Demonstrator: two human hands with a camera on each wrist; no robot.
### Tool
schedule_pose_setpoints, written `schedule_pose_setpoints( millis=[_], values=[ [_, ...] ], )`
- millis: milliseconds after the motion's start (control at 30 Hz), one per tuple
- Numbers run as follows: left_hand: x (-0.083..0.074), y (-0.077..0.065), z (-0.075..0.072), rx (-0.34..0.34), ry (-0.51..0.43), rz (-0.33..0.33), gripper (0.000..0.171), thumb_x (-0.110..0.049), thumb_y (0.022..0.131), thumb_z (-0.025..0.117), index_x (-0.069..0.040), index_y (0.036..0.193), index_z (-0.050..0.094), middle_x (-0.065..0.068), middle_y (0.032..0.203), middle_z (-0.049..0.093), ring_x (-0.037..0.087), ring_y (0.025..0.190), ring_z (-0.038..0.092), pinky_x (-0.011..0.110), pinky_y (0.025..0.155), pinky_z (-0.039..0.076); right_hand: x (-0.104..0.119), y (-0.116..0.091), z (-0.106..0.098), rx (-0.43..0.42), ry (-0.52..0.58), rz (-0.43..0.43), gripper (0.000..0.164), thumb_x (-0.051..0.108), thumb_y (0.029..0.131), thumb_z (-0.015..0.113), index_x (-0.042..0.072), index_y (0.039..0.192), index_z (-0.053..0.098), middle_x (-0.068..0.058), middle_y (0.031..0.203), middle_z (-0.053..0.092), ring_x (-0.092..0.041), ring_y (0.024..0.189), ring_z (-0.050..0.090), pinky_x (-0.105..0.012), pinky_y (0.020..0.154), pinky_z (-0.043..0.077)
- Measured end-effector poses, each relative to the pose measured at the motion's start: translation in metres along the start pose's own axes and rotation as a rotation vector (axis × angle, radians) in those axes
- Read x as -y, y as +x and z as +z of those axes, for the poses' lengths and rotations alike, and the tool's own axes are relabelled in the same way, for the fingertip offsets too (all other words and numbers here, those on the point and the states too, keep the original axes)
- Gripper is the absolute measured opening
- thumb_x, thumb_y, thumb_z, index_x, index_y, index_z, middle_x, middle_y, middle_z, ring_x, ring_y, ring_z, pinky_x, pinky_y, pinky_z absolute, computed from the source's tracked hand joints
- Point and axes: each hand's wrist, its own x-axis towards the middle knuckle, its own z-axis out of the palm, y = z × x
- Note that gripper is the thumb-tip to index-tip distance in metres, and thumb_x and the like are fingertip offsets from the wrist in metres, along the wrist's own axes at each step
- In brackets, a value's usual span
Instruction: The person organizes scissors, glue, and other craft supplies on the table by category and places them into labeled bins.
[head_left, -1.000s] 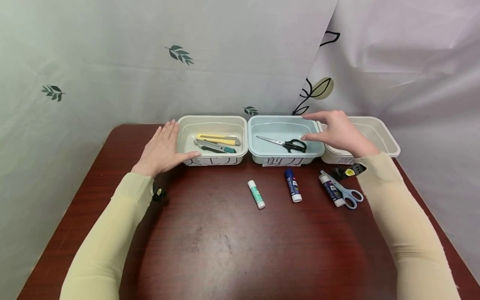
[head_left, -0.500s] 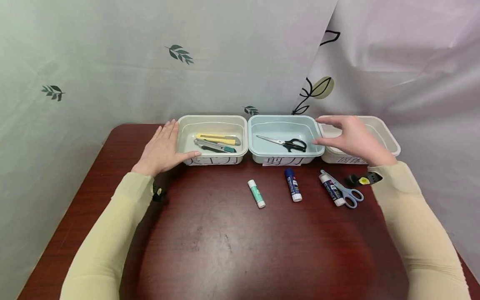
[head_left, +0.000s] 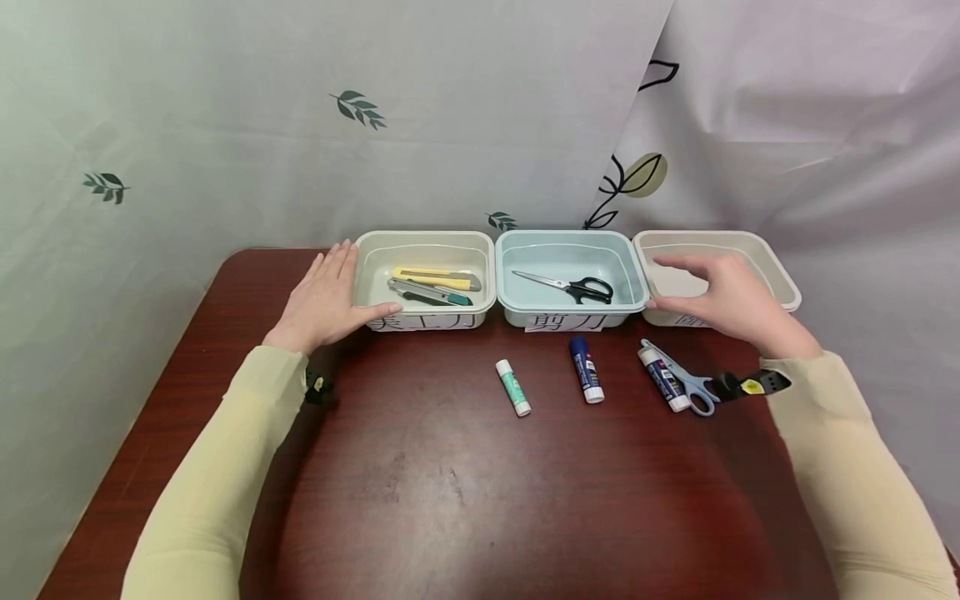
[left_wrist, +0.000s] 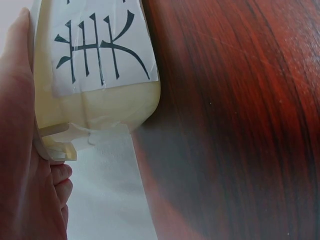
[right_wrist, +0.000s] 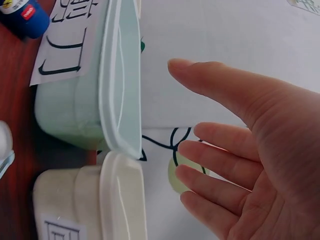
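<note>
My left hand (head_left: pixel 318 298) rests against the left end of a cream box (head_left: pixel 424 236), its fingers fairly straight and its thumb along the front rim. In that box lie a yellow utility knife (head_left: pixel 435 278) and a grey-and-teal utility knife (head_left: pixel 450 297), with something dark beside them. My right hand (head_left: pixel 723 298) hovers over the right cream box (head_left: pixel 693 237), holding nothing, thumb and fingers spread apart. Its palm and relaxed fingers (right_wrist: pixel 220 172) show in the right wrist view. Between these boxes stands a light blue box (head_left: pixel 570 237) with black-handled scissors (head_left: pixel 588 291) in it.
On the dark red table (head_left: pixel 420 500) lie a green glue stick (head_left: pixel 513 388), a blue glue stick (head_left: pixel 587 371) and another blue glue stick (head_left: pixel 663 380) against light blue scissors (head_left: pixel 701 390). Paper labels (head_left: pixel 566 323) mark the box fronts. A patterned curtain (head_left: pixel 465 125) hangs behind.
My right hand has moved right and slightly toward me, from over the light blue box to over the right cream box. My left hand has stayed where it was.
</note>
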Motion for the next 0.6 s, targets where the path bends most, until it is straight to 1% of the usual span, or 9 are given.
schedule_pose_setpoints(
  millis=[133, 167, 233, 267, 367, 467, 533, 600],
  values=[
    [0.0, 0.0, 0.001, -0.004, 0.001, 0.001, 0.126, -0.085, 0.085, 0.049, 0.008, 0.159, 0.008, 0.027, 0.166, 0.01, 0.037, 0.154, 0.007, 0.046, 0.124, 0.001, -0.005, -0.01, -0.001, 0.002, 0.022, 0.03, 0.066, 0.027, 0.075, 0.093, 0.002, 0.132, 0.068, -0.016, 0.127, 0.068, -0.038, 0.124, 0.058, -0.059, 0.101, 0.044],
    [0.0, 0.0, 0.001, -0.004, 0.002, 0.002, 0.126, -0.085, 0.085, 0.049, 0.008, 0.159, 0.009, 0.027, 0.166, 0.01, 0.037, 0.154, 0.007, 0.046, 0.124, 0.001, -0.006, -0.013, -0.001, 0.006, 0.025, 0.044, 0.066, 0.027, 0.076, 0.092, 0.002, 0.132, 0.068, -0.016, 0.128, 0.068, -0.037, 0.125, 0.057, -0.057, 0.102, 0.044],
    [0.0, 0.0, 0.0, -0.005, 0.003, 0.003, 0.126, -0.085, 0.085, 0.05, 0.008, 0.159, 0.009, 0.027, 0.166, 0.01, 0.037, 0.154, 0.007, 0.047, 0.124, 0.002, -0.009, -0.018, -0.003, 0.013, 0.033, 0.071, 0.067, 0.028, 0.077, 0.092, 0.002, 0.133, 0.067, -0.015, 0.129, 0.067, -0.037, 0.126, 0.055, -0.048, 0.104, 0.044],
    [0.0, 0.0, 0.0, -0.005, 0.004, 0.003, 0.126, -0.085, 0.085, 0.05, 0.008, 0.159, 0.009, 0.027, 0.166, 0.01, 0.037, 0.154, 0.007, 0.047, 0.124, 0.002, -0.009, -0.02, -0.004, 0.016, 0.039, 0.087, 0.067, 0.029, 0.078, 0.092, 0.003, 0.134, 0.067, -0.014, 0.13, 0.067, -0.036, 0.127, 0.055, -0.047, 0.104, 0.044],
    [0.0, 0.0, 0.0, -0.006, 0.004, 0.003, 0.126, -0.084, 0.085, 0.05, 0.008, 0.159, 0.009, 0.027, 0.166, 0.01, 0.037, 0.154, 0.007, 0.047, 0.124, 0.002, -0.013, -0.028, -0.007, 0.038, 0.06, 0.135, 0.069, 0.031, 0.079, 0.09, 0.005, 0.137, 0.064, -0.013, 0.134, 0.064, -0.038, 0.13, 0.052, -0.047, 0.105, 0.042],
    [0.0, 0.0, 0.001, -0.008, 0.003, 0.002, 0.126, -0.084, 0.085, 0.05, 0.008, 0.159, 0.009, 0.027, 0.166, 0.01, 0.037, 0.154, 0.007, 0.047, 0.124, 0.003, -0.016, -0.035, -0.01, 0.039, 0.068, 0.171, 0.071, 0.033, 0.079, 0.09, 0.006, 0.139, 0.063, -0.013, 0.136, 0.063, -0.04, 0.13, 0.052, -0.054, 0.104, 0.042],
    [0.0, 0.0, 0.0, -0.008, 0.003, 0.003, 0.126, -0.084, 0.085, 0.05, 0.008, 0.159, 0.009, 0.027, 0.166, 0.01, 0.037, 0.154, 0.007, 0.048, 0.124, 0.003, -0.018, -0.039, -0.012, 0.026, 0.059, 0.187, 0.071, 0.035, 0.079, 0.09, 0.009, 0.14, 0.063, -0.011, 0.136, 0.063, -0.039, 0.128, 0.054, -0.037, 0.106, 0.043],
    [0.0, 0.0, 0.0, -0.007, 0.002, 0.003, 0.126, -0.084, 0.085, 0.05, 0.008, 0.159, 0.009, 0.027, 0.166, 0.01, 0.037, 0.154, 0.007, 0.048, 0.124, 0.003, -0.019, -0.044, -0.013, 0.009, 0.043, 0.197, 0.071, 0.036, 0.079, 0.09, 0.01, 0.139, 0.065, -0.01, 0.134, 0.065, -0.037, 0.125, 0.056, -0.019, 0.1, 0.041]
  ],
)
